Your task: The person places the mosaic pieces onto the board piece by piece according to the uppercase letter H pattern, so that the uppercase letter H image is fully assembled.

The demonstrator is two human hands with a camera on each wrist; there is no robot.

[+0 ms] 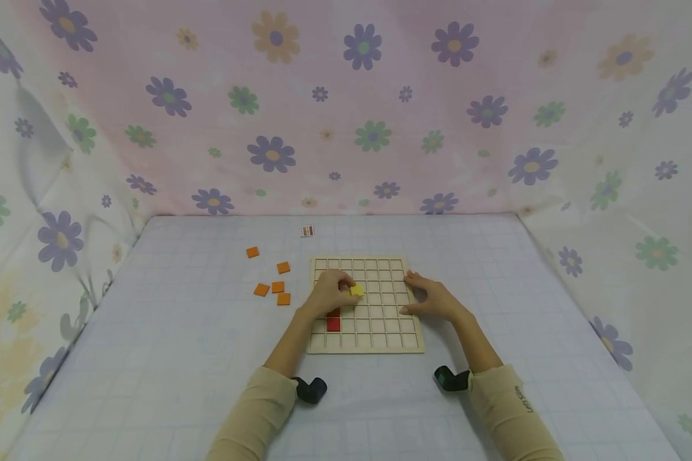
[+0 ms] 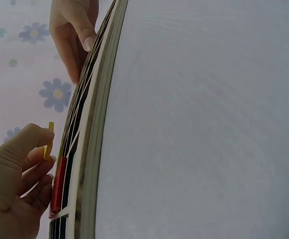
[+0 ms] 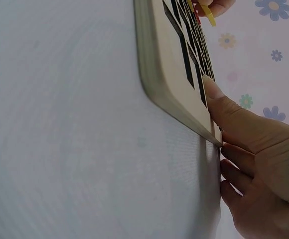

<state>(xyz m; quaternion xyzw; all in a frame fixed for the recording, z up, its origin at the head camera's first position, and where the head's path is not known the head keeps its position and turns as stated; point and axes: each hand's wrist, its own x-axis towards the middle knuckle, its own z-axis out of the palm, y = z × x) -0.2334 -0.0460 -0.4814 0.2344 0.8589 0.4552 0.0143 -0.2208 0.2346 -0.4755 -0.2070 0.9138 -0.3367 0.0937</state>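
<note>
A light wooden grid board (image 1: 380,325) lies flat on the table. Above its left half my left hand (image 1: 327,294) pinches a yellow tile (image 1: 357,290) between thumb and fingertips; the left wrist view shows this tile (image 2: 49,142) edge-on. Just below that hand, a red tile (image 1: 334,324) fills a cell, and another reddish tile behind it is partly covered by the hand. At the board's right edge, my right hand (image 1: 436,301) holds on, with its thumb (image 3: 229,112) on top and its fingers along the side.
Several orange tiles (image 1: 278,287) lie scattered on the table left of the board. A small printed card (image 1: 307,231) with coloured squares sits farther back. Flowered cloth (image 1: 334,109) hangs behind the table and along both sides.
</note>
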